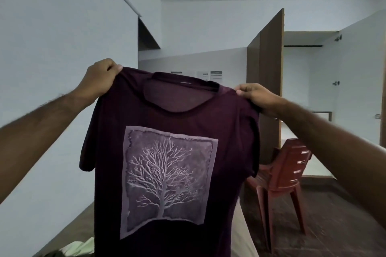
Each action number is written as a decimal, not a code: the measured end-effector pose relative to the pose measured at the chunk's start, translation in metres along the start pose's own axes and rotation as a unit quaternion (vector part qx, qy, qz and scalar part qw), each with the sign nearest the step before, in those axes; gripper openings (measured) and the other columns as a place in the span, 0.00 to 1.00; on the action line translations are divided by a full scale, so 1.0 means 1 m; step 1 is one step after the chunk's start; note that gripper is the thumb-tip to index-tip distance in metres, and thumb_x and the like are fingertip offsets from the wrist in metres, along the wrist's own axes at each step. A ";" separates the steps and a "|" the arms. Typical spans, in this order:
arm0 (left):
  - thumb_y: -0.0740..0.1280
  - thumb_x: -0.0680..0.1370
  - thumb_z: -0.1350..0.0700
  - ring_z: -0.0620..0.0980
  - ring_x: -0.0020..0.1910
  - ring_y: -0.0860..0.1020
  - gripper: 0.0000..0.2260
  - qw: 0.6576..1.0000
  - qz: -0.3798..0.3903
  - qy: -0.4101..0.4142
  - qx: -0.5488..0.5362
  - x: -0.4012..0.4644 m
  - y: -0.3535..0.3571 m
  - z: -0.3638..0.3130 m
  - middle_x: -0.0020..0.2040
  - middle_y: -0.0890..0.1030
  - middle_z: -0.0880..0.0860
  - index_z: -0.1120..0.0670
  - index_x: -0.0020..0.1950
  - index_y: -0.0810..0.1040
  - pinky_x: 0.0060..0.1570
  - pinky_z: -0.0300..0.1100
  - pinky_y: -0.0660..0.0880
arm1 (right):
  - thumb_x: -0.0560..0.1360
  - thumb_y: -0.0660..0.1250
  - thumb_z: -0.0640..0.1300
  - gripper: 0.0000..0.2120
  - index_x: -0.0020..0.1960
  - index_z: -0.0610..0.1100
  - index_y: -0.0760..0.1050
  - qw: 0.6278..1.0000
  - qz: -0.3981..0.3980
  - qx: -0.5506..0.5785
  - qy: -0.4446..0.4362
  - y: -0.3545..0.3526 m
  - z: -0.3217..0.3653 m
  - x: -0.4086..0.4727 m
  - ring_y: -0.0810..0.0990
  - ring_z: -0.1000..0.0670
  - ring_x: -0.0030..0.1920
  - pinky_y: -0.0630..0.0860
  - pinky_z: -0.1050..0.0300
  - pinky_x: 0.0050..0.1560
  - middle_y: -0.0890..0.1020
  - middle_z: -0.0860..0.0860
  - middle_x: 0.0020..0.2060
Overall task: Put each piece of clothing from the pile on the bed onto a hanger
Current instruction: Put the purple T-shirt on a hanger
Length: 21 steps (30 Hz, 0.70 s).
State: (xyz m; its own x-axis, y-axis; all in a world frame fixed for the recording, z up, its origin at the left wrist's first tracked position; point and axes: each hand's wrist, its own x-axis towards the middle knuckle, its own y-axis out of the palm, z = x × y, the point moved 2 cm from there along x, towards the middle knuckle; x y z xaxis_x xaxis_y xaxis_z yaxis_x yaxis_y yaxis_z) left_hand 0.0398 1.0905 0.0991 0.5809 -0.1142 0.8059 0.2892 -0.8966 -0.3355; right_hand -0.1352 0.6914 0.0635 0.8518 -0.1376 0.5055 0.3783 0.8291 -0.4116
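Pale walls and an open wardrobe (pixel 269 73) back a dark purple t-shirt (pixel 173 152) held up in the air above the bed (pixel 240 233), tree print facing the camera. It looks light, soft and limp, so the shoulder seams seem the best hold. Left hand (pixel 100 78) pinches one shoulder in its fingers (pixel 117 68), right hand (pixel 257 95) the other. No hanger shows. A red chair (pixel 286 173) stands beyond.

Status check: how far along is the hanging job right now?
Done: no hung garment shows. In hand: the left hand and right hand pinch the shoulders of a maroon T-shirt, held up spread out, with no hanger visible. Left: getting it onto a hanger, then the clothes at the bottom edge.
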 end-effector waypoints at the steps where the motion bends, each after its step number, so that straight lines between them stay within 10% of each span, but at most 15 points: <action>1: 0.60 0.83 0.48 0.52 0.50 0.75 0.14 1.000 -0.005 -0.014 -0.023 0.000 0.003 0.001 0.51 0.79 0.55 0.57 0.50 0.77 0.50 0.48 0.69 | 0.84 0.61 0.44 0.10 0.49 0.43 0.79 1.000 0.008 -0.003 -0.014 0.002 0.001 -0.004 0.79 0.51 0.44 0.76 0.58 0.48 0.82 0.48 0.43; 7: 0.61 0.82 0.48 0.49 0.41 0.72 0.15 0.999 -0.002 -0.033 -0.042 -0.005 0.022 -0.005 0.40 0.75 0.51 0.56 0.42 0.74 0.41 0.44 0.67 | 0.76 0.74 0.47 0.12 0.49 0.36 0.82 0.989 -0.051 -0.037 -0.135 0.001 0.002 -0.016 0.82 0.51 0.43 0.79 0.59 0.46 0.84 0.45 0.42; 13: 0.60 0.84 0.47 0.49 0.39 0.73 0.17 0.999 0.021 0.022 0.013 -0.020 0.031 -0.005 0.38 0.77 0.51 0.55 0.40 0.74 0.41 0.44 0.68 | 0.78 0.70 0.54 0.10 0.43 0.52 0.85 0.971 -0.186 -0.101 -0.110 -0.015 -0.017 -0.001 0.83 0.50 0.45 0.78 0.49 0.52 0.86 0.50 0.41; 21: 0.64 0.82 0.44 0.51 0.42 0.79 0.15 0.994 0.064 0.081 0.023 -0.028 0.035 -0.015 0.41 0.81 0.53 0.53 0.44 0.79 0.43 0.40 0.71 | 0.82 0.65 0.49 0.05 0.50 0.48 0.77 0.918 -0.303 -0.229 -0.111 -0.018 -0.019 -0.009 0.81 0.50 0.46 0.78 0.47 0.50 0.84 0.53 0.44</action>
State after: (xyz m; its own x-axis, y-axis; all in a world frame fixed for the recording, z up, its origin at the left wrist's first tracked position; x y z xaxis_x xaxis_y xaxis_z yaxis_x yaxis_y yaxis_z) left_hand 0.0224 1.0561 0.0725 0.4854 -0.2978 0.8220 0.2575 -0.8498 -0.4599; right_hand -0.1428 0.6680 0.0519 0.3588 -0.3427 0.8683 0.9147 0.3145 -0.2539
